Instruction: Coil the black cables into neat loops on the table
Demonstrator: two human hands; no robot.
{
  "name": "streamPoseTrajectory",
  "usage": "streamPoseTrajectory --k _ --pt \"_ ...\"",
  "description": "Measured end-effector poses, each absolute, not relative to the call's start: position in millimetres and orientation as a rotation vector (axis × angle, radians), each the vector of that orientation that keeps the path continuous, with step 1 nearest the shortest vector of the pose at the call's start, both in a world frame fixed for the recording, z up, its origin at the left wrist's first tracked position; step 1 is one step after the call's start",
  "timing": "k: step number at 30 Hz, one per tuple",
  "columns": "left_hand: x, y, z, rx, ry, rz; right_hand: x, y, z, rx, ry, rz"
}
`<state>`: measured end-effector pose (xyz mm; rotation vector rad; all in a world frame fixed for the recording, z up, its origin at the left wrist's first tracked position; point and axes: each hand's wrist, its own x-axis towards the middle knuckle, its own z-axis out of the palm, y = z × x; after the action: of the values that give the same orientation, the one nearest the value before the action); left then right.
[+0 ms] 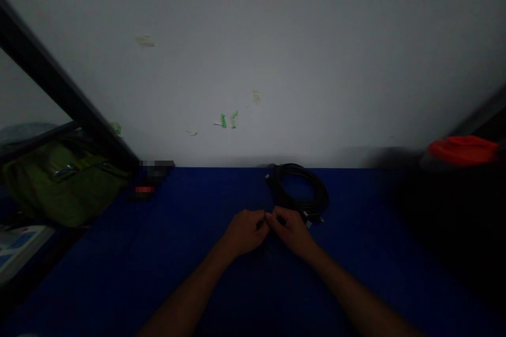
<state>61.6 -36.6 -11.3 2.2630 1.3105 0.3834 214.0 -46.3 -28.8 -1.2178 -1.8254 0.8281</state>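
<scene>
My left hand (247, 230) and my right hand (290, 229) meet over the blue tabletop (221, 189), fingertips almost touching. Thumb and fingers of each are pinched together. Anything between them is too small and dark to make out. Just behind my right hand lies a coil of black cable (322, 197), wound in several loops. Its metal plug ends stick out at the upper left and at the lower right, close to my right knuckles.
A pale wall (316, 63) with tape scraps rises behind the table. At the left are a dark post (51, 68), a green bag (67, 179) and a blurred-out dark object (156, 174). A dark mass with a red-orange item (464, 150) stands at the right.
</scene>
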Motion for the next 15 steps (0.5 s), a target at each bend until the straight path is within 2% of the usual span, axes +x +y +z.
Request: streamPoseTrajectory --k 15 --pt "61.8 -35.8 -17.3 2.288 1.323 0.347 213.6 -45.9 -27.5 -1.218 -1.879 0.794"
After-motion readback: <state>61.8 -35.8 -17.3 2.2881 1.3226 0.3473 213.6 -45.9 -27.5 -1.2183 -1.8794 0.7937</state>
